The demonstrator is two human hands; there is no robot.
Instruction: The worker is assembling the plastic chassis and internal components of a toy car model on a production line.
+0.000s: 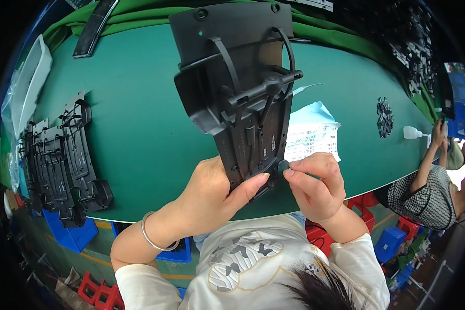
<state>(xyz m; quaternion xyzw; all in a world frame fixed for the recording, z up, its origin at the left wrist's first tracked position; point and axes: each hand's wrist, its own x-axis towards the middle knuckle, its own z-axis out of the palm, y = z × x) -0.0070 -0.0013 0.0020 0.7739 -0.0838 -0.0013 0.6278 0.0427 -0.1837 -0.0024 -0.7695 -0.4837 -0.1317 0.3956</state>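
A long black moulded plastic part (250,132) with curved straps and a crossbar stands tilted up in front of me. My left hand (214,188) is closed round its lower end, the thumb lying across its face. Beside that end, my right hand (318,183) pinches a small round black cap (283,165) between thumb and fingertips. The cap is at the part's right edge; whether it touches cannot be made out. Behind the part lies a paper sheet with writing (312,137), partly covered by it.
Several similar black parts (62,165) lie together at the left of the green table (134,103). A pile of small black pieces (384,118) and a white bottle (412,133) are at the right. A white tray (33,82) stands far left. Another person (423,191) sits at the right edge.
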